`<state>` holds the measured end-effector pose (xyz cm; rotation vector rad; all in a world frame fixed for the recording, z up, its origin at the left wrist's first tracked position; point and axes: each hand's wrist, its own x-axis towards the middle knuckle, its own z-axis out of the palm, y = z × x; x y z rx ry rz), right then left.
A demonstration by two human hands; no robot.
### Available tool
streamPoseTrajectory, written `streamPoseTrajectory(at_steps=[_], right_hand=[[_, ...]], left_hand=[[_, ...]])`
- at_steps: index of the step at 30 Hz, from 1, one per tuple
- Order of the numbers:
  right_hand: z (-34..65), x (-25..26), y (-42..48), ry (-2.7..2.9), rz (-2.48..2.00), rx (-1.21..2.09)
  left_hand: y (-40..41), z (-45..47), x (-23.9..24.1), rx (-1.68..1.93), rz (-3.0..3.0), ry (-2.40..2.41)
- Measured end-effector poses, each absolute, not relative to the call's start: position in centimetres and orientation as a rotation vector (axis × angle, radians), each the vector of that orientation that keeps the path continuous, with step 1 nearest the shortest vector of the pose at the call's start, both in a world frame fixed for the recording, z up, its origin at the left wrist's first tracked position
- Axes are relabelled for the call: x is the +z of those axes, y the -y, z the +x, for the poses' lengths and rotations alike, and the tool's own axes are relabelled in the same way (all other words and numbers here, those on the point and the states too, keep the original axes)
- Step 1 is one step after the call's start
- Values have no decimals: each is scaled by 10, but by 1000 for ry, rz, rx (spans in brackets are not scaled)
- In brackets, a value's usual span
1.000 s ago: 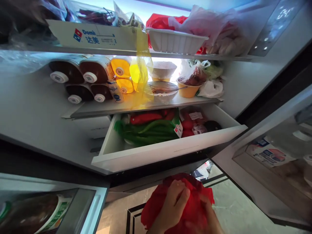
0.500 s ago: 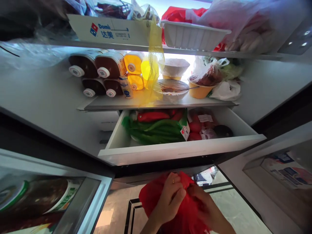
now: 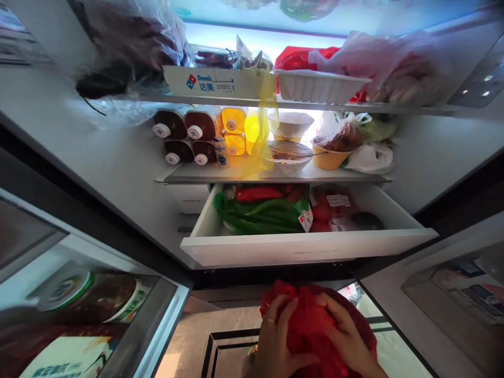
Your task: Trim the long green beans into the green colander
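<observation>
A red plastic bag [image 3: 311, 320], bunched up and full-looking, is between my two hands below the fridge drawer. My left hand [image 3: 277, 336] grips its left side with curled fingers, a ring on one of them. On the right side, my right hand [image 3: 346, 336] has its fingers closed on the gathered plastic. What the bag contains is hidden. Just beyond it, the white drawer [image 3: 315, 251] is pulled out. In it lie green vegetables [image 3: 268, 215] in a bag, a red package [image 3: 258, 194] and tomato-like red items [image 3: 322, 212].
Brown and yellow bottles [image 3: 205, 123], a film-covered bowl [image 3: 289, 152] and a yellow tub [image 3: 331, 157] stand on the middle shelf. A Domino's box [image 3: 212, 81] and white tray [image 3: 321, 86] sit above. The left door shelf holds a jar [image 3: 106, 294]; the right door [image 3: 429, 294] is open too.
The red bag has moved right and turned in my hands, both of which have shifted their hold. My view has tilted up and left, showing more of the upper shelf.
</observation>
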<state>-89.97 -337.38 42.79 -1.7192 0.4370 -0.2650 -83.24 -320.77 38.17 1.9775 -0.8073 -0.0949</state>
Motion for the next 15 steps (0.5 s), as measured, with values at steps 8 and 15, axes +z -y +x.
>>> streamPoseTrajectory(at_steps=[8,15], right_hand=[[-893,450,3425,-305,-2071,-291],[-908,418,3426,-501,-1950,-384]], left_hand=[[3204,-823,428,-8,1763,579],[3174,-819,402,-34,1757,118]])
